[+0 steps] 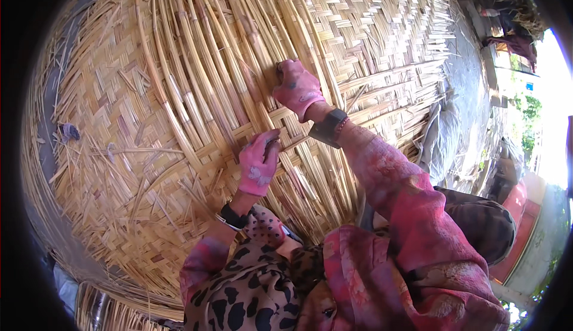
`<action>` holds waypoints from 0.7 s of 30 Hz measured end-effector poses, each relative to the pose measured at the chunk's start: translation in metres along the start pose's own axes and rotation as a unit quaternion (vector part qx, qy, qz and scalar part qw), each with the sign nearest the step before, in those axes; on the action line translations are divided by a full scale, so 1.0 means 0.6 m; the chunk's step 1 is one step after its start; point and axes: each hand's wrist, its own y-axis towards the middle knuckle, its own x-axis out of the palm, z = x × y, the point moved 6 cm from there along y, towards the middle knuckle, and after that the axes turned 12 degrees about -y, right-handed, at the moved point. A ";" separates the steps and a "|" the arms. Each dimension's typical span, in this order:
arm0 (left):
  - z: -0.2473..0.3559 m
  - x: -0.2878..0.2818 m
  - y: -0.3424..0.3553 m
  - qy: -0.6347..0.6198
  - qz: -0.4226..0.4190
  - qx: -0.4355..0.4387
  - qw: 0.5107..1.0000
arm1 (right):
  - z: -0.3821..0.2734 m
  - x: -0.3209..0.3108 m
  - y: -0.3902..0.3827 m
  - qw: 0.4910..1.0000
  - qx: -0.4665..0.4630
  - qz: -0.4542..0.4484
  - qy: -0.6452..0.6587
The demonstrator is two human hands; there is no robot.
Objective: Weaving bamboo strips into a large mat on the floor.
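Spread before me is a large woven reed mat [125,110] in a slanting over-and-under pattern. Long loose reed strips [206,50] run lengthwise across its middle toward the far edge. My right hand [298,89], in a pink glove with dark fingertips, is closed in a fist over these long strips; its fingertips are hidden. Nearer and to the left, my left hand [259,163], also pink-gloved, has its fingers curled together at the end of a crosswise reed strip [301,142]. That strip passes below my right hand.
Unwoven strip ends [412,92] stick out along the mat's right side, beside a grey plastic sheet [443,134]. A small dark bundle [68,132] lies at the left. My patterned trouser knee [477,217] is at the right. More reeds [110,307] lie at the lower left.
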 end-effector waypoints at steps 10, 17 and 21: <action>0.039 0.096 -0.049 0.220 -0.308 0.145 0.914 | 0.024 0.024 0.043 0.992 -0.059 -0.087 -0.070; -0.024 0.124 -0.080 0.338 -0.446 0.192 0.806 | 0.085 -0.116 0.058 0.943 -0.020 -0.328 -0.042; -0.023 0.130 -0.080 0.343 -0.468 0.223 0.783 | 0.200 -0.278 -0.018 0.875 0.074 -0.415 -0.240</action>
